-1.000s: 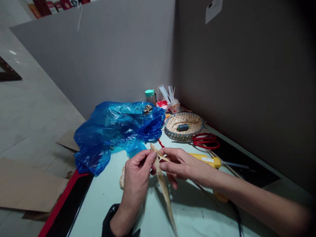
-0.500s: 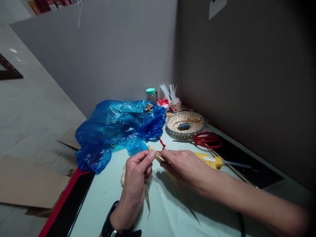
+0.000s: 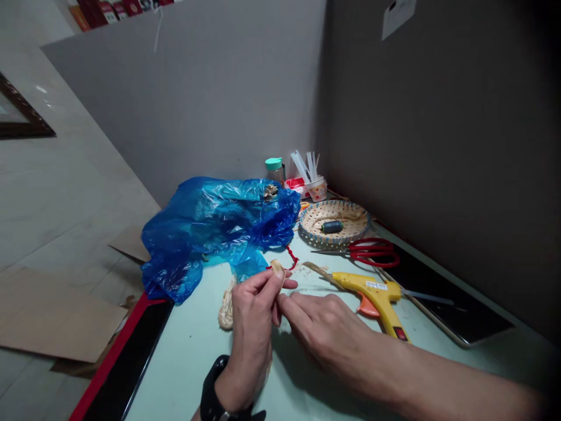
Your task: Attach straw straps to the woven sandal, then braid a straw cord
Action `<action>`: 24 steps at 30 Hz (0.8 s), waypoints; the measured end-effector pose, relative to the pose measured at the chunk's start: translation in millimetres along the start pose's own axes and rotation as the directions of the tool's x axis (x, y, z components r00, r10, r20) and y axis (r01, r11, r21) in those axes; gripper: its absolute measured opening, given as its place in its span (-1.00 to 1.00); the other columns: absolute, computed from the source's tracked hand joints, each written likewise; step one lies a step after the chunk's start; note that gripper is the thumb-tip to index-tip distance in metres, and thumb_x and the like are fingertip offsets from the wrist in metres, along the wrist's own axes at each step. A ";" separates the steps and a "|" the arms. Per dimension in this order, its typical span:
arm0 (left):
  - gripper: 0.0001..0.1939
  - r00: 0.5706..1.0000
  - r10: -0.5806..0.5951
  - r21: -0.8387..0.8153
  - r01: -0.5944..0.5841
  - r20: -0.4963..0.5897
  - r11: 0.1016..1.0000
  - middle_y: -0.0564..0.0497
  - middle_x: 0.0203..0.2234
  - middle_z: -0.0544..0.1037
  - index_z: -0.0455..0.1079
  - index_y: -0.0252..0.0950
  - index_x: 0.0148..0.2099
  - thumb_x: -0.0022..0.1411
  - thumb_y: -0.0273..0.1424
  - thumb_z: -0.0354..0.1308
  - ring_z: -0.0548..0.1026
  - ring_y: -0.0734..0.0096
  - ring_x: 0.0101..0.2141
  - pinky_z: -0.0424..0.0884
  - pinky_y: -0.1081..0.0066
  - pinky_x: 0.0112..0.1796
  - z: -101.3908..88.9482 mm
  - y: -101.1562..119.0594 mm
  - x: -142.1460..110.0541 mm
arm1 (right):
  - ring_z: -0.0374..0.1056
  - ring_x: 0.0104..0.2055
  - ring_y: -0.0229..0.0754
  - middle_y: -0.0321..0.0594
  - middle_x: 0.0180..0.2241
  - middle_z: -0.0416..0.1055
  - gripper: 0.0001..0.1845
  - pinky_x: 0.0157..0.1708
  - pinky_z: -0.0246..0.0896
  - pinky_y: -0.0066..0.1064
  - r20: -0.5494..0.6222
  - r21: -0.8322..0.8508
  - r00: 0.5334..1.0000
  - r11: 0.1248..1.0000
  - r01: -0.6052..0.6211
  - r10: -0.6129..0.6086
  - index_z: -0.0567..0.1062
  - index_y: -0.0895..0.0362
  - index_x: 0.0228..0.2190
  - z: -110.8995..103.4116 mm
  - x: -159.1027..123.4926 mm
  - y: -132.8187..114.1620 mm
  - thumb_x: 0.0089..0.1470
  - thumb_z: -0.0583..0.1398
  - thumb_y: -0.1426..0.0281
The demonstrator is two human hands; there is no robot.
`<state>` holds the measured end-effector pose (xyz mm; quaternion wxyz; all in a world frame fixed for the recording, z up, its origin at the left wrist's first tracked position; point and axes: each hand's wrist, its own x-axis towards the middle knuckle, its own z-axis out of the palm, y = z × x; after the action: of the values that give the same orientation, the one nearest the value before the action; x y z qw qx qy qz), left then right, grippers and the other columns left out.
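The left hand [image 3: 254, 321] pinches a pale strip [image 3: 277, 269] between thumb and fingers, its tip standing up above the thumb over the middle of the worktop [image 3: 166, 362]. The right hand [image 3: 324, 327] is drawn up close beside it, fingers curled; its fingertips are hidden, so I cannot tell what they grip. The two hands cover the lower part of the strip.

Just left of the left hand lies a pale fibre bundle [image 3: 227, 307], partly behind it. A red cord [image 3: 293, 257] curls just beyond the strip. To the right, a yellow glue gun [image 3: 372, 292] lies with its nozzle toward the hands, and the right forearm covers the end of its handle. Beyond it are red-handled scissors [image 3: 372, 252], then a shallow basket [image 3: 313, 240] with a dark spool [image 3: 332, 227] in it.

A crumpled blue plastic bag [image 3: 210, 222] takes up the far left of the worktop. Behind its right end stand a green-lidded jar [image 3: 274, 166] and a patterned cup [image 3: 318, 189] of whitish sticks [image 3: 309, 166], near the grey partition [image 3: 197, 105].
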<state>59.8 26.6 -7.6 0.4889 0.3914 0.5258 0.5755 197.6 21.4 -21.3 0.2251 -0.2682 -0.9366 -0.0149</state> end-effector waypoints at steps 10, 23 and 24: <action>-0.81 0.994 -0.019 -0.194 0.041 0.111 0.980 0.18 -0.65 0.28 0.42 -0.35 -0.44 0.07 -0.35 0.32 0.14 0.69 -0.65 0.07 0.64 -0.62 0.0 10.0 -2.8 | 0.28 -0.27 -0.10 -0.12 -0.31 0.43 -0.89 -0.27 0.18 -0.27 -0.400 0.111 0.916 0.994 0.009 0.036 0.42 0.21 -0.25 -24.3 8.9 12.1 0.26 0.09 0.49; -0.75 0.988 0.082 0.046 -0.088 0.133 0.995 0.15 -0.64 0.26 0.47 -0.32 -0.38 0.17 -0.22 0.26 0.14 0.60 -0.60 0.04 0.56 -0.57 -4.1 2.5 -3.3 | 0.21 -0.34 -0.26 -0.31 -0.37 0.32 -0.80 -0.29 0.10 -0.43 0.019 0.659 0.957 0.717 -0.230 0.290 0.35 0.14 -0.31 -22.8 20.9 28.0 0.36 0.02 0.36; -0.75 0.987 0.058 0.033 -0.064 0.150 0.997 0.15 -0.64 0.26 0.47 -0.31 -0.37 0.17 -0.21 0.25 0.13 0.60 -0.60 0.03 0.56 -0.57 -4.1 3.9 -3.8 | 0.21 -0.36 -0.26 -0.31 -0.39 0.32 -0.78 -0.31 0.09 -0.43 0.029 0.673 0.956 0.701 -0.235 0.292 0.36 0.15 -0.33 -23.7 21.7 29.0 0.36 0.02 0.36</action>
<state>56.1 22.0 -4.2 0.5016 0.4582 0.4864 0.5495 205.8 53.4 6.7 0.3434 -0.2996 -0.8210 0.3440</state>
